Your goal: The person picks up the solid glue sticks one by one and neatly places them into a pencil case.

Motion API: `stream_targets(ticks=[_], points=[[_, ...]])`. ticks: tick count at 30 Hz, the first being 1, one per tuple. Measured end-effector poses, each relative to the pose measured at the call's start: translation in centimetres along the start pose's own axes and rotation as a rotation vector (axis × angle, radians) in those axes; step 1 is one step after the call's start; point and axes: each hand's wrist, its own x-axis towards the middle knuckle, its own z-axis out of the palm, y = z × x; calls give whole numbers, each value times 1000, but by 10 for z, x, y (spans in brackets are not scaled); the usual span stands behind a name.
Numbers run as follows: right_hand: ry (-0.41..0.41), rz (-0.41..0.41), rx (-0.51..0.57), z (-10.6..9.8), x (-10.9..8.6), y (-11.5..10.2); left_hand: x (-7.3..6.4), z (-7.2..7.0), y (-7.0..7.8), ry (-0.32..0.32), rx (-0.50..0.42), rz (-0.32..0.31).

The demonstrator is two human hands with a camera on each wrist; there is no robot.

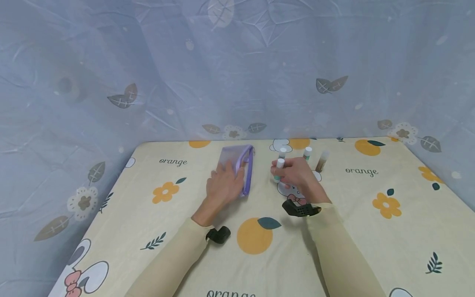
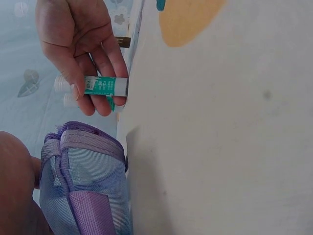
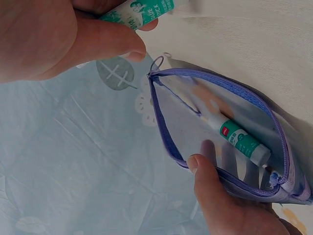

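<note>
Currently, the left hand (image 1: 225, 185) pinches a translucent, purple-trimmed mesh pouch (image 1: 231, 154); beside it, the right hand (image 1: 297, 172) grips a green-and-white cylindrical glue stick (image 2: 103, 85).

From the head we look forward and down, farthest off; from each wrist we face across, closer in, both sharing the pouch (image 2: 93, 166) at the left fingers (image 1: 229, 167) and glue stick (image 2: 103, 86) in the right fingers (image 2: 115, 58).

My sleeves (image 1: 345, 255) are cream, my glue stick (image 2: 105, 85) green and white, my pouch (image 2: 98, 169) bluish with purple edging. Orange fruit and flowers pattern the cream tablecloth (image 1: 349, 189); grey leaves dot the blue curtain (image 1: 237, 74).
</note>
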Motion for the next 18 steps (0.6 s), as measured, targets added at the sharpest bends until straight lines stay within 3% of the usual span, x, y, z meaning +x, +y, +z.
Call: stream_targets(ticks=[8,18], points=[[-1,-38,-77,3,0,-2,0,1,-1,1,6,11],[-11,-42,-92,5,-2,-5,1,0,-1,2,-5,6]])
